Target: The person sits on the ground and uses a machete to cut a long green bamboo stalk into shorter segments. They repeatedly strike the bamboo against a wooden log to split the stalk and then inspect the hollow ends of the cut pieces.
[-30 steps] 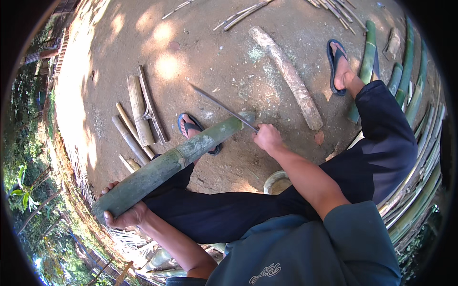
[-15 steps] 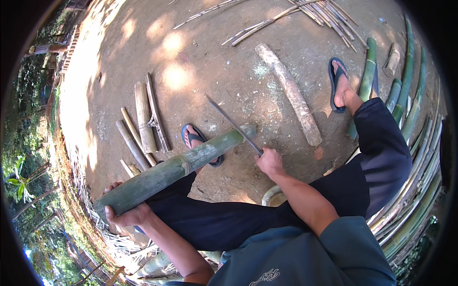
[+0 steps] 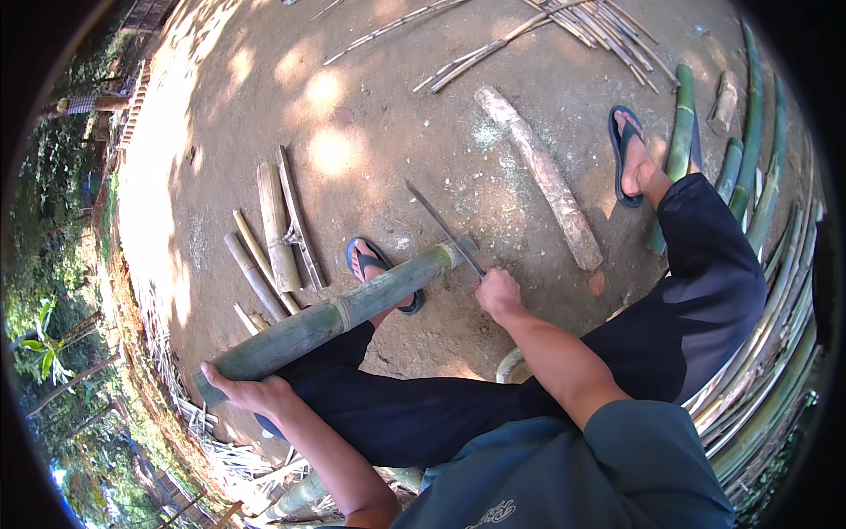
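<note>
A thick green bamboo section [image 3: 291, 339] slants across my left thigh, its far end raised to the right. My left hand [image 3: 247, 392] grips its near end, with the thumb on the rim and the other fingers hidden beneath. In my right hand [image 3: 500, 294] is the handle of a machete [image 3: 430, 210], closed in my fist. The long dark blade points away and to the left. It crosses the bamboo close to the pale ring near its far end and seems to touch it.
A thick weathered log [image 3: 542, 172] lies ahead on the dirt. Shorter bamboo pieces [image 3: 278, 229] lie left of my left foot [image 3: 370, 264]. Thin sticks [image 3: 608, 35] are spread at the far side. Long green poles [image 3: 752, 132] and stacked strips [image 3: 749, 388] line my right.
The bamboo's near end has shifted slightly right, and my left fingers have slipped from view behind it. The machete has moved slightly right, its tip a little lower.
</note>
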The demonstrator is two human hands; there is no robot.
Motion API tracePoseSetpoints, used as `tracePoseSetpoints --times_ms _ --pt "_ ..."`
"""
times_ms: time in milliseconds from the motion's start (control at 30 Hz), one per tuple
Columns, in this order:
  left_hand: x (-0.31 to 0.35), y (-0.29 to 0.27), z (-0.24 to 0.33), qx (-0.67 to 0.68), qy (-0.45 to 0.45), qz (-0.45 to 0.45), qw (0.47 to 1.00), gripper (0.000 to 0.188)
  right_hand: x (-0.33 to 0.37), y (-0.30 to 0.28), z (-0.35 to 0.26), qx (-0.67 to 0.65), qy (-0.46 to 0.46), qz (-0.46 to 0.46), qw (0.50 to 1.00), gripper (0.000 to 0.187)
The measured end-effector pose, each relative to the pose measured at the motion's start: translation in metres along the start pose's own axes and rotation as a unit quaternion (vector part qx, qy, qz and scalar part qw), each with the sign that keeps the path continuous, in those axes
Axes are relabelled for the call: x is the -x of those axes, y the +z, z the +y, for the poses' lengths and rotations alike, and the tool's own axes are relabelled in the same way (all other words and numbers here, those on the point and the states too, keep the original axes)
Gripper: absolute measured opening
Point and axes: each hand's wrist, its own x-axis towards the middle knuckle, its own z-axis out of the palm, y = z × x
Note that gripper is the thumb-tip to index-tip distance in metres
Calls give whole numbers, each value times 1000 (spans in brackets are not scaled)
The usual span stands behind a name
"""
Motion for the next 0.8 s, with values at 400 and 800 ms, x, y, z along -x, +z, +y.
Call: tracePoseSetpoints --times_ms 400,800 --pt "0 7 0 43 -36 12 998 55 -8 -5 -4 21 -36 2 999 28" --pt "-17 -9 -10 23 -15 -56 998 70 -4 8 -1 26 -77 -34 996 26"
